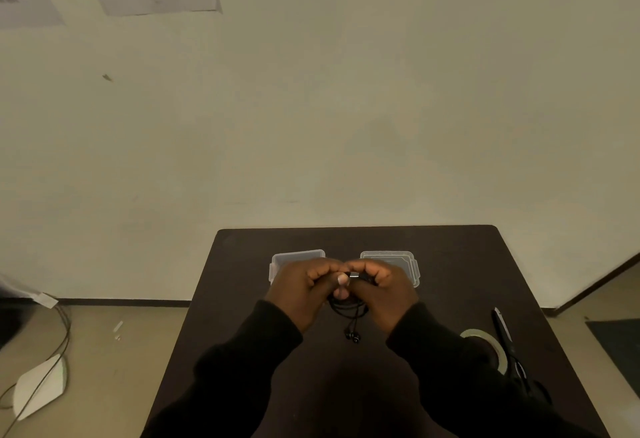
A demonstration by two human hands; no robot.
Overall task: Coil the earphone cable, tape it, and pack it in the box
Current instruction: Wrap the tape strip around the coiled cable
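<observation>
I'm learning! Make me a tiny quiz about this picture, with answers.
1. True or false: the scissors lie left of the tape roll.
2. What do both hands hold? A) earphone cable B) scissors C) tape
3. How many clear plastic pieces sit behind the hands?

Key:
1. False; they lie to its right.
2. A; left hand and right hand pinch it together.
3. Two: the box and lid.
</observation>
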